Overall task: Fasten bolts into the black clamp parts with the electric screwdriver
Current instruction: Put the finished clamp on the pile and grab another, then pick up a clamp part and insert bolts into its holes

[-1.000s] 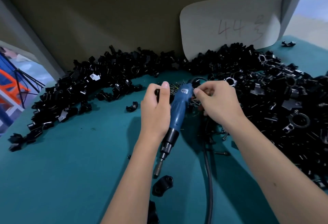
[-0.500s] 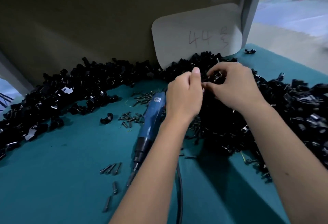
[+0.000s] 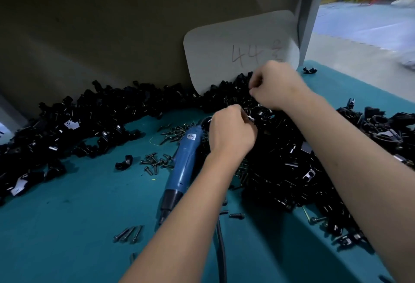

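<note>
On the teal table (image 3: pixel 67 226), both hands are up in the pile of black clamp parts (image 3: pixel 280 159) at centre-right. Left hand (image 3: pixel 232 132) has fingers curled tight, knuckles toward the viewer, pinching sth small & metallic at its fingertips; can't tell if it's a bolt or a clamp piece. Right hand (image 3: pixel 277 87) is further back, near the white card (image 3: pixel 224 53) marked "44", fingers curled w/ thumb & forefinger pinched together on sth tiny, too small to ID. The 2 hands are close but apart.

The electric screwdriver (image 3: pixel 183 166), blue body w/ black nose, lies flat on the table just left of the left forearm, bit end pointing toward the viewer, no hand on it. Its black cable (image 3: pixel 221 251) runs down under the left arm to the near edge.

Loose bolts: a scatter (image 3: pixel 174 130) beside the screwdriver's rear end, a cluster (image 3: pixel 156 162) left of its body, and three bolts (image 3: pixel 128 234) side by side nearer the front. One lone clamp half (image 3: pixel 124 161) sits just left of that cluster. A long band of more clamp parts (image 3: pixel 67 130) curves along the back wall to the left edge.
</note>
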Demonstrator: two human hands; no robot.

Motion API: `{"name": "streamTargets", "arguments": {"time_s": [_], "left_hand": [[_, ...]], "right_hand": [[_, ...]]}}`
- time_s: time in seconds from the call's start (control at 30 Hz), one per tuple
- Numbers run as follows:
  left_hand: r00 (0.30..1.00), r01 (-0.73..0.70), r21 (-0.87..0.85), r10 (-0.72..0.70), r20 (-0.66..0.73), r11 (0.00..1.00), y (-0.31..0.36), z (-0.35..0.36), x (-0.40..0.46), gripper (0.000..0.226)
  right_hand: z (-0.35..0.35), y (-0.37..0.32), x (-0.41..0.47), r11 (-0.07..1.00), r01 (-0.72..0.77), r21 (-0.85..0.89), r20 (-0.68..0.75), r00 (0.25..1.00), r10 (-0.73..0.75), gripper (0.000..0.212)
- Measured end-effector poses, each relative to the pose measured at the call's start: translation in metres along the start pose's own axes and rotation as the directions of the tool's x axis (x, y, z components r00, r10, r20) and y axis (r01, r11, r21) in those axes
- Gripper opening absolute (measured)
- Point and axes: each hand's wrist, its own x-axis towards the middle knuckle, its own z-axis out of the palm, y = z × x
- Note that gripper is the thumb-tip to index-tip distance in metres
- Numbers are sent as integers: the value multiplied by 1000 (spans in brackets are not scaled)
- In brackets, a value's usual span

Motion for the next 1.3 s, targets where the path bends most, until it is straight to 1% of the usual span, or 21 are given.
{"name": "streamTargets", "arguments": {"time_s": [0.07,0.13,0.2,0.27,0.3,0.37,0.47,0.53,0.6,0.67,0.73,0.8,0.83,0.9,0.93,1.0,1.07,1.1,1.17,1.2,1.3], "left_hand": [[1000,1,94,-4,24,996,-6,-8,15,15],[998,16,179,-27,58,984,-13,-12,31,6],[996,35,263,-55,70,964,-20,-12,44,15],[994,67,300,-89,62,952,-24,-10,55,11],[992,88,304,-112,61,949,-25,-8,60,7],[986,128,279,-151,63,952,-27,-6,68,9],[983,150,214,-168,72,965,-28,-7,71,19],[984,148,178,-162,68,973,-29,-11,70,20],[988,141,153,-149,38,978,-33,-21,67,21],[990,143,142,-141,-23,980,-48,-37,63,22],[985,166,159,-155,-78,973,-73,-57,57,24],[972,228,256,-204,-115,939,-103,-75,49,26],[959,276,335,-238,-152,901,-118,-83,45,30],[924,380,459,-301,-236,803,-150,-103,40,44],[912,410,486,-332,-242,771,-165,-113,38,52],[893,446,495,-407,-191,746,-194,-130,34,63],[901,427,498,-404,-159,755,-213,-139,29,64],[920,389,511,-353,-170,767,-218,-139,27,59],[951,307,531,-236,-199,790,-223,-138,21,37],[957,287,507,-219,-190,813,-224,-138,19,30],[957,286,402,-241,-160,870,-221,-139,15,27]], "right_hand": [[18,-13,25,992,59,-113,153,987,-41,24],[36,-23,44,958,170,-229,308,947,-95,39],[53,-31,58,901,307,-305,426,891,-160,49],[70,-31,70,865,388,-319,501,844,-193,50],[79,-29,75,862,391,-321,521,834,-184,46],[91,-24,81,884,338,-323,522,843,-131,36],[98,-19,84,884,316,-343,456,879,-138,32],[100,-21,84,903,266,-336,441,892,-99,31],[96,-25,81,925,193,-327,382,923,-58,32],[89,-32,76,927,184,-328,297,951,-84,33],[83,-47,71,970,145,-195,248,964,-94,30],[80,-67,58,994,81,77,282,954,-99,26],[80,-77,48,976,53,212,286,951,-114,22],[83,-98,25,919,72,387,266,946,-186,16],[85,-106,13,894,96,437,256,940,-226,16],[91,-120,-12,854,116,507,252,927,-276,18],[99,-130,-30,806,95,584,232,932,-278,20],[103,-132,-36,782,72,620,224,938,-264,22],[112,-137,-46,743,-1,670,258,938,-232,28],[115,-139,-51,723,-46,690,285,934,-213,30],[121,-140,-63,652,-134,747,313,935,-166,25]]}}
